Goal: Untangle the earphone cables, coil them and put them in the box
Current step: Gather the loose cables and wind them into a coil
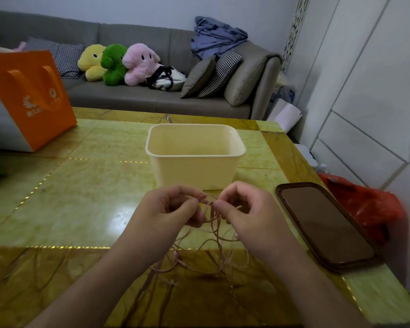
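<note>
Left hand: the left hand (168, 207) is hovering above the worktop (85, 190), its fingers (194, 204) curling in and pinching a loop of the earphone cables (211, 218).
Right hand: the right hand (249, 209) is sitting just beside the left, its fingers (219, 205) bending inward and pinching the same knot from the other side.
Earphone cables: the pale pink cables are bunching in a tangle between the two sets of fingers, then hanging below them in loose loops that are trailing onto the worktop toward the person; one earbud (176, 254) is dangling under the left fingers.
Box: the cream box (194, 171) is standing open and upright just beyond the fingers, apart from them, with no cable showing inside.
Phone: a phone (324, 226) in a dark case is lying flat to the right of the right fingers, near the worktop edge.
Bag: an orange paper bag (31, 98) is standing far off to the left of the left fingers.
Sofa: a grey sofa (137, 95) carrying plush toys (118, 63) is sitting well beyond the box.
</note>
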Tool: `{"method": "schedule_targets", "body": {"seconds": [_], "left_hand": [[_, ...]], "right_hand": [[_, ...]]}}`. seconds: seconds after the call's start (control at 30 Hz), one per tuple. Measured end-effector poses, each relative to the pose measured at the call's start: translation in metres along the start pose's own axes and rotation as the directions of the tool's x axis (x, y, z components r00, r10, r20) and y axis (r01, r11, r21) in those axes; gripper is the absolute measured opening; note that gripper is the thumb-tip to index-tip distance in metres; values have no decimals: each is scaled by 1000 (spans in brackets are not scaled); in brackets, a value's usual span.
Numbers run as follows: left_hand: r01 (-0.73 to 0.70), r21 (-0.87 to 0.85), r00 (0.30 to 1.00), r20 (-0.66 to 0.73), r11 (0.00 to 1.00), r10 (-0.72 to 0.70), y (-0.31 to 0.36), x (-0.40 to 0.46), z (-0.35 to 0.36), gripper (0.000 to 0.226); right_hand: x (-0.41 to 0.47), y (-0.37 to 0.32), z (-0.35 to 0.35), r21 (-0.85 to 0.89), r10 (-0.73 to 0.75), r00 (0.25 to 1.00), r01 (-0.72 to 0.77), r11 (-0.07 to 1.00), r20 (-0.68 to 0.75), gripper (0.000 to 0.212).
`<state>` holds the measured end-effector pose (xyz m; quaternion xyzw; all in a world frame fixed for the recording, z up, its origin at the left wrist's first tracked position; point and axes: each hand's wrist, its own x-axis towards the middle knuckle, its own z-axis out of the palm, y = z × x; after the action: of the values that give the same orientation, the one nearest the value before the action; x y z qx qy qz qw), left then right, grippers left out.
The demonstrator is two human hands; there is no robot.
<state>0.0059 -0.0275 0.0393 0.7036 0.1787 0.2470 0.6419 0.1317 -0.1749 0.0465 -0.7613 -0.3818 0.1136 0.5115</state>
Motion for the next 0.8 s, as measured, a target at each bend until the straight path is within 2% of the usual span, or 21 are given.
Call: {"method": "schedule_targets", "body": {"seconds": [0.17, 0.3, 0.37, 0.43, 0.5, 0.67, 0.73, 0.8], "left_hand": [[-3, 91, 999, 38, 996, 0, 5, -2, 0, 14], [32, 254, 997, 55, 967, -47, 1, 0, 2, 13], [39, 313, 998, 38, 949, -54, -5, 1, 0, 13], [4, 397, 1000, 10, 918, -9, -9, 0, 0, 11], [-21, 426, 998, -52, 904, 48, -10, 0, 2, 15], [-47, 445, 972, -185, 894, 144, -8, -1, 3, 14], [-92, 511, 959, -185, 854, 214, -7, -4, 2, 19], [-145, 599, 945, -152, 788, 289, -4, -6, 1, 24]], "right_hand": [[-1, 2, -1, 83, 43, 999, -43, 996, 9, 15], [1, 0, 6, 274, 64, 998, -64, 960, 11, 8], [0, 0, 6, 437, 102, 994, -107, 893, 34, 7], [1, 2, 5, 600, 99, 991, -131, 789, 86, 15], [1, 2, 5, 643, 51, 991, -118, 757, 121, 24], [-2, -2, 9, 432, -13, 987, -59, 900, 162, 47], [-3, -1, 10, 191, -23, 996, 7, 982, 82, 54], [-2, 2, 10, -47, -73, 995, 70, 996, -65, 57]]}}
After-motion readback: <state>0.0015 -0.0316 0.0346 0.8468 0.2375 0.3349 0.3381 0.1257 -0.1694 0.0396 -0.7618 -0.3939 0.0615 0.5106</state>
